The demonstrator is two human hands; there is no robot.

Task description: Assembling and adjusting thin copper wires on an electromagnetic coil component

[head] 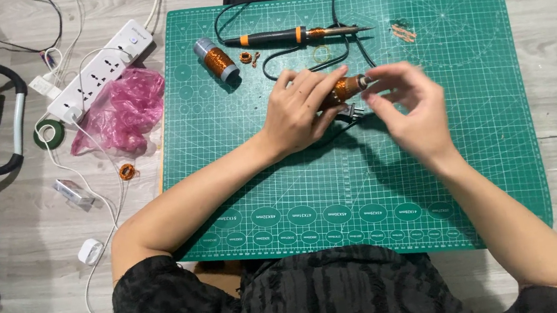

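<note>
while the left hand (297, 108) wraps round a copper coil (344, 88) just above the green mat (469, 150), the right hand (409, 102) pinches at the coil's right end with thumb and fingertips, slightly blurred. beyond them on the mat lie a soldering iron (297, 34) with its black cord, a wire spool (216, 60) and small copper bits. off the mat to the left sit a power strip (100, 69), a pink bag (121, 110) and a tape roll (49, 133).
</note>
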